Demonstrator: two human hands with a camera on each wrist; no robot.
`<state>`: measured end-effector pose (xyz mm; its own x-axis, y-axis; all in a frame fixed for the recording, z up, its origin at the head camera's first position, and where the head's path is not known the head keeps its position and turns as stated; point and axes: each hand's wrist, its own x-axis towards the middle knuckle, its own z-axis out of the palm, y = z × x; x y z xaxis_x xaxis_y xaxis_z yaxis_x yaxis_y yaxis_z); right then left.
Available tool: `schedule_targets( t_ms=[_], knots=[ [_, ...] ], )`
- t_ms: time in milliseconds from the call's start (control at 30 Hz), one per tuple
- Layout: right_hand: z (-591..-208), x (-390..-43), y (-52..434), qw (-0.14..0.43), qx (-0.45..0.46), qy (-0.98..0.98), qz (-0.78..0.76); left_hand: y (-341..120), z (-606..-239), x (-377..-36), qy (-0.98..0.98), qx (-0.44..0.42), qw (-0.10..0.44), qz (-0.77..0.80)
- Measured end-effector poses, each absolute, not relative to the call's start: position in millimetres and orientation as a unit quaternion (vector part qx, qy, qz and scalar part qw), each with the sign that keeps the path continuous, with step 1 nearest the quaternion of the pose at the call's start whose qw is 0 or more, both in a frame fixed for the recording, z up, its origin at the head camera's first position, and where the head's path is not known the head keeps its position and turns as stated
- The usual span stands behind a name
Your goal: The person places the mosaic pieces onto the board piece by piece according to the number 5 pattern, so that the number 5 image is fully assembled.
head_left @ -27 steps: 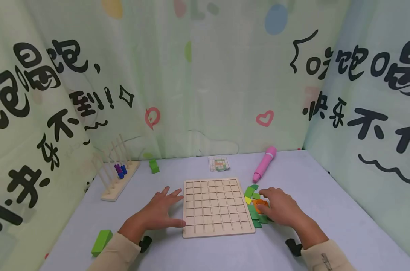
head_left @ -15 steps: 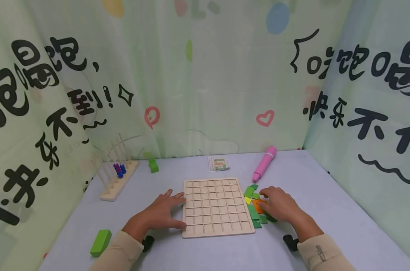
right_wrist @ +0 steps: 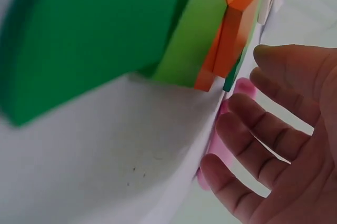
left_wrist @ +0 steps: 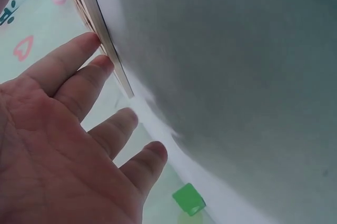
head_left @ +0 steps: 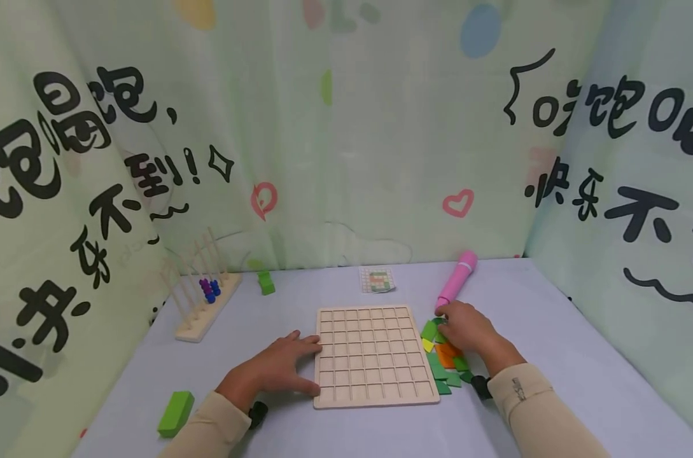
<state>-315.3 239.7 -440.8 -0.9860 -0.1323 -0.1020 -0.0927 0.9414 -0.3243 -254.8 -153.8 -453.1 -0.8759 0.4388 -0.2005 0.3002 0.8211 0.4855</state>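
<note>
A left hand (head_left: 277,366) touches a wooden grid board (head_left: 375,356) while a right hand (head_left: 469,331) hovers at a cluster of coloured tiles (head_left: 436,367).

The board lies flat at lower centre of the frame; the left hand's spread fingers meet its left edge. The tiles, green, orange and yellow, lie along its right edge; the right hand, well apart from the left, is over their upper end, its fingers loosely bent and holding nothing. Just above it is a pink marker-shaped stick (head_left: 457,277); at upper centre of the table (head_left: 300,432), a patterned card (head_left: 377,280); at left, a wooden bead rack (head_left: 200,321); at lower left, a green block (head_left: 176,413).
</note>
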Motion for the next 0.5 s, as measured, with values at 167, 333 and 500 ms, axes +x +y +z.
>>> schedule_targets(
  t_ms=[167, 333, 500],
  knots=[
    [-443, -320, 239, 0.069, -0.039, 0.986, -0.148, -151, -452, -254, 0.943, 0.196, 0.157, 0.217],
    [-444, -323, 238, 0.075, -0.036, 0.987, -0.136, -151, -451, -254, 0.943, 0.190, 0.162, 0.220],
    [-444, -327, 238, 0.085, -0.028, 0.986, -0.144, -153, -451, -254, 0.939, 0.191, 0.167, 0.234]
  ],
)
